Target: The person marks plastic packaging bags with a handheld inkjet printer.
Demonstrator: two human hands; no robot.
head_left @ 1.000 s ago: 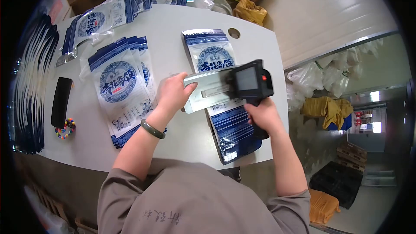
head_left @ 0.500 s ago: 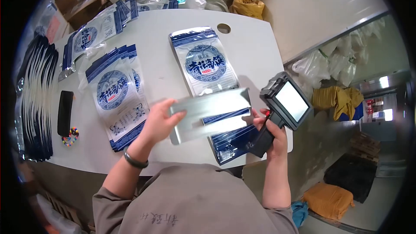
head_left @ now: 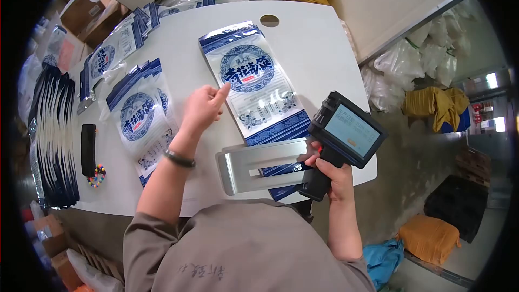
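Note:
My right hand (head_left: 331, 176) grips the handle of a black handheld device (head_left: 346, 132) with a lit screen. Below the device's left side a flat silver metal plate with a slot (head_left: 238, 170) lies across the lower end of the middle stack of blue-and-white bags (head_left: 257, 86). My left hand (head_left: 204, 109) hovers just left of that stack, thumb pointing toward it and the other fingers curled; whether anything is between them is hidden. Another stack of printed bags (head_left: 138, 119) lies to the left of my left hand.
On the white table (head_left: 303, 48) are a black case (head_left: 88, 150), a beaded bracelet (head_left: 97, 176), a long row of upright bags (head_left: 54, 135) at the left edge and more bags (head_left: 111, 54) at the back left. Cardboard boxes (head_left: 86, 13) stand beyond.
My left hand has let go of the metal plate and moved up and away from it. The plate sits lower over the bags, and the device's screen now shows text.

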